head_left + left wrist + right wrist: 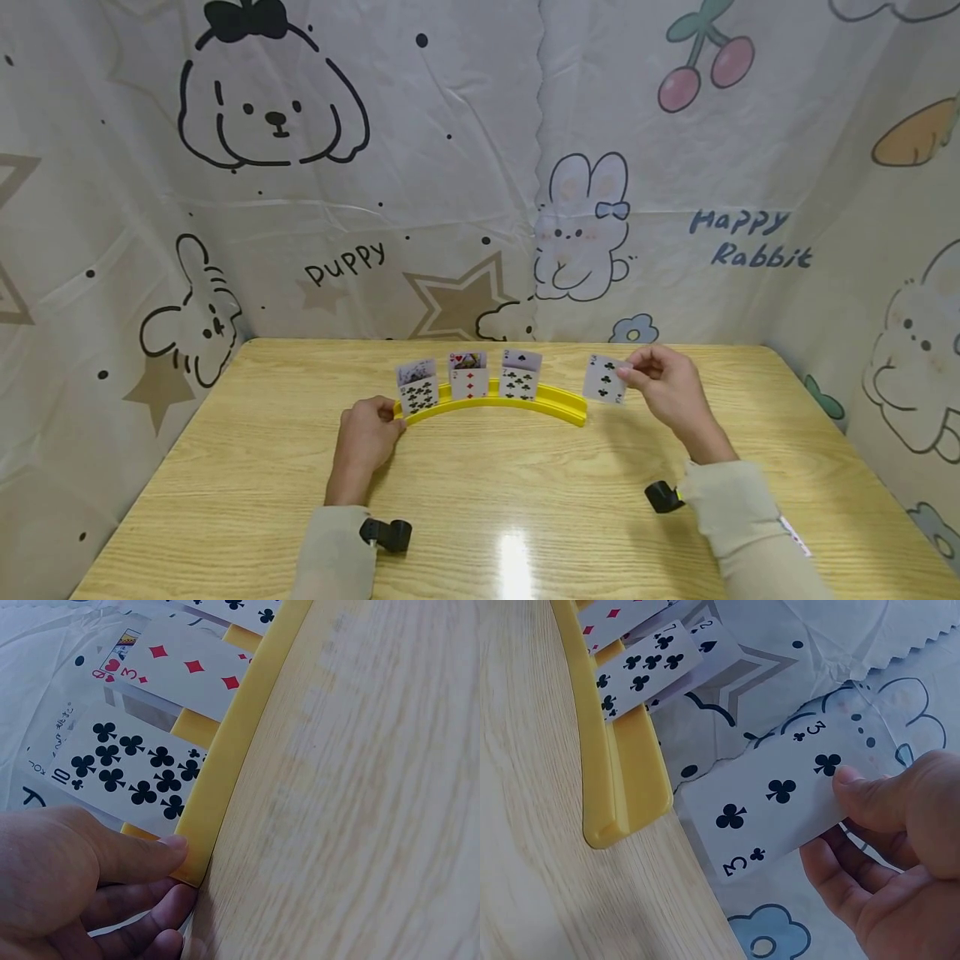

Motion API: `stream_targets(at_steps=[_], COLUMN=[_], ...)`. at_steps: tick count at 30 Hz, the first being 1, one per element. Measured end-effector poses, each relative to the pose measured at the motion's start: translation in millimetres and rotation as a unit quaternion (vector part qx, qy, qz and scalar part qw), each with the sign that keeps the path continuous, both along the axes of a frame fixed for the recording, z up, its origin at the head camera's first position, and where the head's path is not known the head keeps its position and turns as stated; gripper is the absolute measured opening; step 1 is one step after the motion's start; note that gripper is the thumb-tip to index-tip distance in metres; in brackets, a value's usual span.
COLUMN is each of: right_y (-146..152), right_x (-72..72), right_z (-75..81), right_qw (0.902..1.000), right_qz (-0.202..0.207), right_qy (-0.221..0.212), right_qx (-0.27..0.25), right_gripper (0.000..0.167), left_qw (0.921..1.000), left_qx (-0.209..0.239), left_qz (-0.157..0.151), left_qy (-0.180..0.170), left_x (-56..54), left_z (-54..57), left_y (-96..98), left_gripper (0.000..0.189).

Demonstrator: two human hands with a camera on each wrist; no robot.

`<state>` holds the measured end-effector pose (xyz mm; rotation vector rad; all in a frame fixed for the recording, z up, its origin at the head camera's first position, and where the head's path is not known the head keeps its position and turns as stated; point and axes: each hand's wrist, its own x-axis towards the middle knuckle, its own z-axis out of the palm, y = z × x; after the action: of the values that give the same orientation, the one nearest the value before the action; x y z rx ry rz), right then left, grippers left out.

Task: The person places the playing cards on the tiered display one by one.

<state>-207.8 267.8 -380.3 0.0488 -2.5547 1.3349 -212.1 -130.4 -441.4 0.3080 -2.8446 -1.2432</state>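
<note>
My left hand (366, 437) pinches the left end of a curved yellow card holder (561, 403) on the table. In its slots stand a ten of clubs (109, 761), a three of diamonds (184, 667) and a seven of clubs (649, 671). Behind these, partly hidden, are a card with a grey picture (417, 371), a queen of hearts (469, 361) and a two of spades (720, 654). Beyond the holder's right end, my right hand (667, 390) holds a three of clubs (765, 799) between thumb and fingers, its face toward me.
The holder rests on a wooden table (480, 475), with a printed cloth (450, 167) hanging behind. A black wrist camera (390, 535) sits at the left sleeve, another camera (663, 497) at the right. Beside the right sleeve shows a thin patterned edge (795, 536).
</note>
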Motion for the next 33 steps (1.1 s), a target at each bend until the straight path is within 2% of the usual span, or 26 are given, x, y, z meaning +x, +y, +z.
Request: stream_targets(at_steps=[11, 22, 33], right_y=[-12, -23, -31], right_x=[-6.9, -13.1, -15.8], right_z=[-4.4, -6.0, -7.8], right_qw=[0.9996, 0.9993, 0.9989], right_qz=[0.017, 0.026, 0.039], right_qy=[0.001, 0.016, 0.004], right_qx=[-0.024, -0.021, -0.027], right_gripper=[0.013, 0.012, 0.013], left_qw=[1.0000, 1.0000, 1.0000], left_qx=[-0.002, -0.002, -0.001], left_qz=[-0.001, -0.003, -0.002], left_qy=[0.000, 0.004, 0.000], left_x=[-0.5, -0.3, -0.1], left_z=[-0.1, 1.2, 1.1], left_y=[-0.5, -1.0, -1.0], left_gripper=[0.030, 0.030, 0.031])
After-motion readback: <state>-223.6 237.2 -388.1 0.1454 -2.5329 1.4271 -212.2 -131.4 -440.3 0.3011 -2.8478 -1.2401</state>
